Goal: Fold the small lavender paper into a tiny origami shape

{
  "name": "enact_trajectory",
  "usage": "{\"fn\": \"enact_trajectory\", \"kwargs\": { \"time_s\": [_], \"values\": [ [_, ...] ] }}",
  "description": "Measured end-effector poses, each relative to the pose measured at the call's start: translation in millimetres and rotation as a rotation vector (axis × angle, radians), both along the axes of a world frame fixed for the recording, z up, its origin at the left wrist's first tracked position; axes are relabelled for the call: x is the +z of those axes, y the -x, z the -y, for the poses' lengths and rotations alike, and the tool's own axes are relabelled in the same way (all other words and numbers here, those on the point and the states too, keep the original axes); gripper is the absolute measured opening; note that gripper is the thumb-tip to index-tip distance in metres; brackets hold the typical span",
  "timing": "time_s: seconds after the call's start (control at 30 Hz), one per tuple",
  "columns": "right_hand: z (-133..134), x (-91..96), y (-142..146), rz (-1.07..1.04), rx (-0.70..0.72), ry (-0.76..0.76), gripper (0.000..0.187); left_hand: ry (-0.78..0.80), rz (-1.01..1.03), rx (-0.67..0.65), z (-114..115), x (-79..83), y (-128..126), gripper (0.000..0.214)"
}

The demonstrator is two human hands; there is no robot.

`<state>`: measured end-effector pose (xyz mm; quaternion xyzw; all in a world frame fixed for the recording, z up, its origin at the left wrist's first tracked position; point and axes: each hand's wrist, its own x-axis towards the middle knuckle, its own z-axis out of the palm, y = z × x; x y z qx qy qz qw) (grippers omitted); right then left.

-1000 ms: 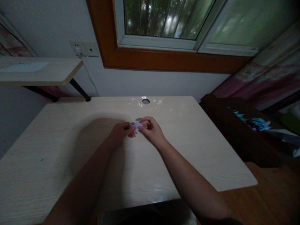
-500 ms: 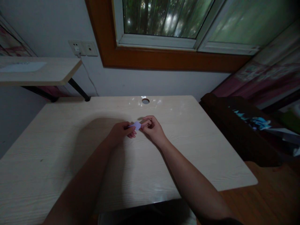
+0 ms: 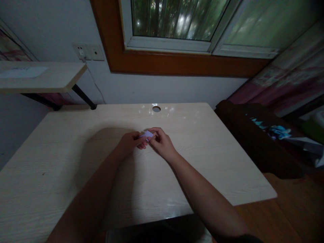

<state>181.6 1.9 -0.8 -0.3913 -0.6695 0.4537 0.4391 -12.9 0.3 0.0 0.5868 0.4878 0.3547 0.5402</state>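
Note:
A small piece of folded pale purple paper (image 3: 149, 134) is held over the middle of the desk, between my two hands. My left hand (image 3: 130, 141) pinches its left side with thumb and fingers. At its right edge, my right hand (image 3: 162, 141) closes thumb and fingertips on the paper. Part of the paper is hidden behind the fingers, so its full shape cannot be made out. Both forearms reach in over the light wood-grain desk (image 3: 207, 162).
A raised shelf (image 3: 58, 76) on black legs stands at the desk's back left, with a white sheet on it. A round cable hole (image 3: 156, 109) lies near the back edge. Wall sockets (image 3: 88, 52) hold a plugged cord. Dark brown furniture (image 3: 253, 135) stands right of the desk.
My right hand has shifted slightly left and its fingers have come closer to the left hand. The visible part of the paper has changed from rounded to a pointed-cornered shape.

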Motion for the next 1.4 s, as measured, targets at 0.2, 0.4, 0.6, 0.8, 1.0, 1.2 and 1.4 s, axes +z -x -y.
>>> {"fn": "enact_trajectory", "kwargs": {
  "time_s": [0.2,0.4,0.6,0.8,1.0,1.2,1.4],
  "values": [
    [2.3,-2.9,3.1,-0.083,0.006,-0.021,0.029,0.033,0.031,-0.029,0.7,1.7,-0.2,0.034],
    [-0.5,-9.0,6.7,-0.291,0.024,0.087,0.03,0.066,0.104,-0.073,3.5,8.7,2.1,0.035],
    [-0.5,-1.7,7.7,-0.381,0.055,0.132,0.032,0.085,0.138,-0.085,6.5,13.8,4.4,0.035],
    [0.6,2.8,7.1,-0.391,0.053,0.153,0.034,0.087,0.131,-0.1,7.2,14.1,7.1,0.031],
    [0.4,1.6,7.3,-0.403,0.047,0.137,0.034,0.071,0.123,-0.091,7.8,15.1,6.1,0.031],
    [-0.5,-0.7,5.9,-0.397,-0.003,0.121,0.038,0.033,0.132,-0.032,7.7,13.8,3.2,0.032],
    [-1.9,6.7,1.6,-0.428,-0.104,0.077,0.036,-0.041,0.145,0.062,6.7,11.1,3.6,0.029]
  ]
}}
